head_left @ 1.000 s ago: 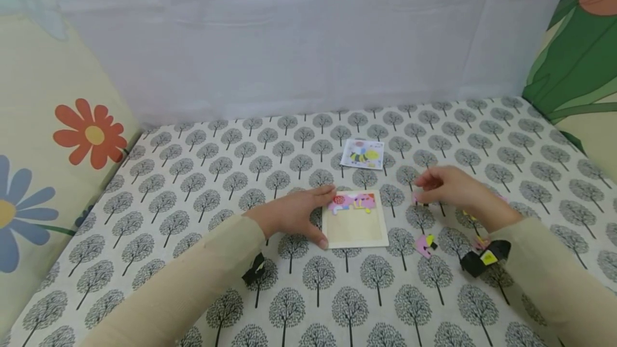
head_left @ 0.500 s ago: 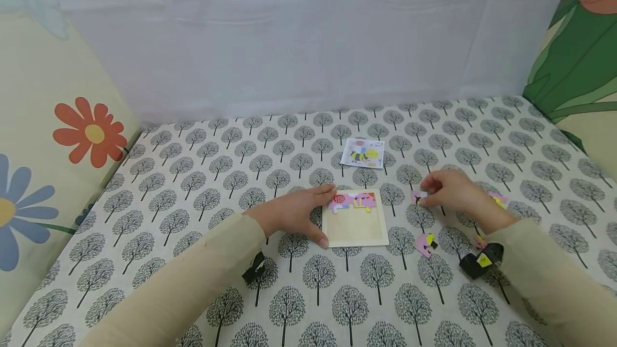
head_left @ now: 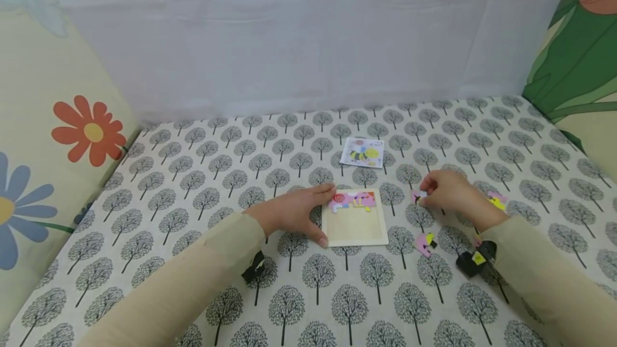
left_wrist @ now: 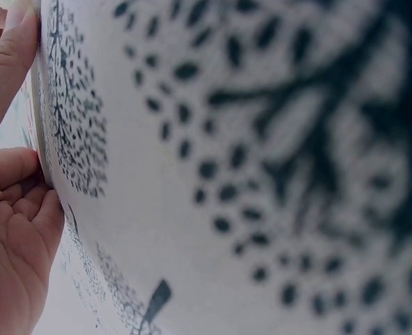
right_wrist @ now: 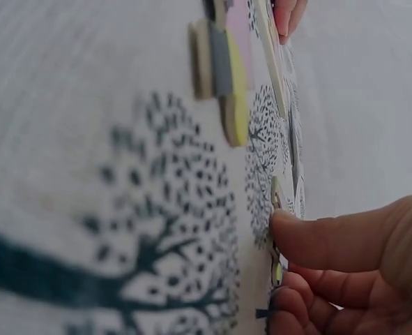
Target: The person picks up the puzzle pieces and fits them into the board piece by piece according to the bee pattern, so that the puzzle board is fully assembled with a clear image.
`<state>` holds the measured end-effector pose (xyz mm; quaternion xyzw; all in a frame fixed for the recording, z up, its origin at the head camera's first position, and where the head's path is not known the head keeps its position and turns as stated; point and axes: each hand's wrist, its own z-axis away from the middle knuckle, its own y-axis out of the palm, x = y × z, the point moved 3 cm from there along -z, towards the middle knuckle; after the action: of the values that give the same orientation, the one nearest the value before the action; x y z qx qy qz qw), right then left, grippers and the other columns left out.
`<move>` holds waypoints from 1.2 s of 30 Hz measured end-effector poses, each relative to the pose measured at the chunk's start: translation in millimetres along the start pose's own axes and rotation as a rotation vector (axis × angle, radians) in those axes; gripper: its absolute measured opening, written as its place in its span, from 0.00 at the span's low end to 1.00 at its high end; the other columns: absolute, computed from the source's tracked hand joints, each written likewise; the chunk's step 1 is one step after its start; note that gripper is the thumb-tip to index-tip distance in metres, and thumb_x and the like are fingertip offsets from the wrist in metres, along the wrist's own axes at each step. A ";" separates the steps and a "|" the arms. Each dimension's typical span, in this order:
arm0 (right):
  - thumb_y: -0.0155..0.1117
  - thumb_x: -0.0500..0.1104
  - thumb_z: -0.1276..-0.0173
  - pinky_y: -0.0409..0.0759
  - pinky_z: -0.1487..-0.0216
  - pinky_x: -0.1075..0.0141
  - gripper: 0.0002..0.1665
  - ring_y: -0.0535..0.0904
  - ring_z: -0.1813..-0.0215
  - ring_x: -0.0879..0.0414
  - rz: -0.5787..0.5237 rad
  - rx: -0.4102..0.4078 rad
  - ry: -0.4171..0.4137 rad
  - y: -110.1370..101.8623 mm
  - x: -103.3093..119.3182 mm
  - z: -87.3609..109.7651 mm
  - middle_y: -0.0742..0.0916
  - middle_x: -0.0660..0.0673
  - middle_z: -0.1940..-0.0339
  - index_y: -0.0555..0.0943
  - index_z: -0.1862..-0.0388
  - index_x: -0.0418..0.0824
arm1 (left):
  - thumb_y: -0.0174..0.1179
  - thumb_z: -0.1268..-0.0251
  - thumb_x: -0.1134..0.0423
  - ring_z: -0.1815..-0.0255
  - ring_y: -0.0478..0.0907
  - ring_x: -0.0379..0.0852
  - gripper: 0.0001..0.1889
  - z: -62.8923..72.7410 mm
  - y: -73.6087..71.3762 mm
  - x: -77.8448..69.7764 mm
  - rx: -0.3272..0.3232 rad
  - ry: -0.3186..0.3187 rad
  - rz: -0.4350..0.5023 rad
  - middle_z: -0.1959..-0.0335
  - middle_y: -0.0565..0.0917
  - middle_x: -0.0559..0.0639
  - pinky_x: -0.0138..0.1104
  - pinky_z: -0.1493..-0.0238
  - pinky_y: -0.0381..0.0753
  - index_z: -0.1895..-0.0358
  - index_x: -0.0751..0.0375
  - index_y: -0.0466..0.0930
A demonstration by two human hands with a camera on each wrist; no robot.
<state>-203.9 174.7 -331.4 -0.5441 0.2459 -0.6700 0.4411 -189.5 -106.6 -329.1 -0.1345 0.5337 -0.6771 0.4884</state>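
Note:
A square wooden puzzle tray (head_left: pixel 356 232) lies on the cloth, with joined pink puzzle pieces (head_left: pixel 342 200) along its far edge. My left hand (head_left: pixel 296 210) rests against the tray's left side, thumb at the near corner and fingertips at the far one. To the right of the tray, my right hand (head_left: pixel 448 194) pinches a small pink puzzle piece (head_left: pixel 417 196) between thumb and fingers, low over the cloth. In the right wrist view my thumb presses on this thin piece (right_wrist: pixel 276 192); the fingers partly hide it. A loose pink, yellow and black piece (head_left: pixel 426 243) lies nearer me.
Behind the tray lies a picture card (head_left: pixel 362 152) with a bee on it. Another pink and yellow piece (head_left: pixel 497 200) is right of my right hand. Black wrist straps (head_left: pixel 477 259) circle both sleeves. A white cloth wall (head_left: pixel 289 42) rises at the back.
My right hand has shifted slightly right and pulled back with the pinched piece, baring the pink and yellow piece beyond it. My left hand and the tray stay in place.

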 end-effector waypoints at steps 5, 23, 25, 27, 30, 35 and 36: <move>0.68 0.39 0.46 0.72 0.69 0.65 0.15 0.72 0.68 0.52 0.003 0.011 0.001 -1.8 -1.0 -2.9 0.78 0.43 0.70 0.76 0.62 0.33 | 0.70 0.59 0.42 0.26 0.46 0.52 0.57 -0.5 0.4 0.9 -0.001 0.008 0.003 0.25 0.43 0.44 0.47 0.27 0.47 0.27 0.53 0.45; 0.63 0.33 0.43 0.73 0.70 0.65 0.11 0.72 0.67 0.51 -0.105 0.010 -0.051 -3.2 -6.3 -1.9 0.78 0.40 0.69 0.74 0.62 0.30 | 0.70 0.60 0.42 0.26 0.46 0.52 0.57 0.6 0.1 -0.1 -0.004 -0.002 0.000 0.25 0.42 0.43 0.47 0.28 0.47 0.27 0.52 0.46; 0.62 0.32 0.42 0.73 0.70 0.66 0.10 0.72 0.67 0.51 -0.139 0.006 -0.049 -3.2 -7.5 -1.6 0.78 0.40 0.69 0.74 0.62 0.30 | 0.70 0.60 0.42 0.26 0.46 0.52 0.57 0.6 0.0 -0.3 -0.005 -0.002 0.002 0.25 0.42 0.43 0.47 0.27 0.47 0.27 0.52 0.46; 0.61 0.32 0.41 0.72 0.70 0.66 0.09 0.72 0.67 0.52 -0.166 0.002 -0.053 -2.9 -8.7 -1.4 0.78 0.41 0.69 0.75 0.63 0.30 | 0.70 0.60 0.42 0.26 0.46 0.52 0.57 0.4 0.0 -0.4 -0.004 -0.001 0.004 0.25 0.42 0.43 0.47 0.27 0.47 0.27 0.53 0.46; 0.59 0.32 0.39 0.73 0.69 0.67 0.08 0.72 0.67 0.53 -0.226 0.012 -0.060 -2.3 -11.5 -1.1 0.78 0.42 0.69 0.75 0.62 0.30 | 0.70 0.60 0.42 0.26 0.46 0.52 0.57 0.2 0.0 -0.5 -0.003 0.000 0.008 0.25 0.42 0.44 0.47 0.27 0.47 0.27 0.53 0.46; 0.57 0.34 0.36 0.76 0.65 0.67 0.10 0.73 0.67 0.56 -0.341 0.063 -0.046 -1.7 -19.5 -2.1 0.79 0.46 0.70 0.75 0.57 0.29 | 0.70 0.60 0.42 0.26 0.46 0.53 0.57 -0.1 0.2 -0.2 -0.002 0.004 0.011 0.25 0.43 0.45 0.46 0.27 0.47 0.27 0.54 0.46; 0.58 0.34 0.36 0.77 0.64 0.68 0.11 0.73 0.67 0.56 -0.357 0.070 -0.033 -1.6 -20.8 -2.6 0.79 0.47 0.70 0.75 0.57 0.29 | 0.70 0.60 0.42 0.26 0.46 0.53 0.57 -0.2 0.3 -0.2 -0.002 0.006 0.012 0.25 0.43 0.45 0.46 0.27 0.48 0.27 0.54 0.46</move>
<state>-206.4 193.1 -341.5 -0.5744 0.1145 -0.7367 0.3379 -189.4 -106.3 -329.4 -0.1300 0.5365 -0.6741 0.4907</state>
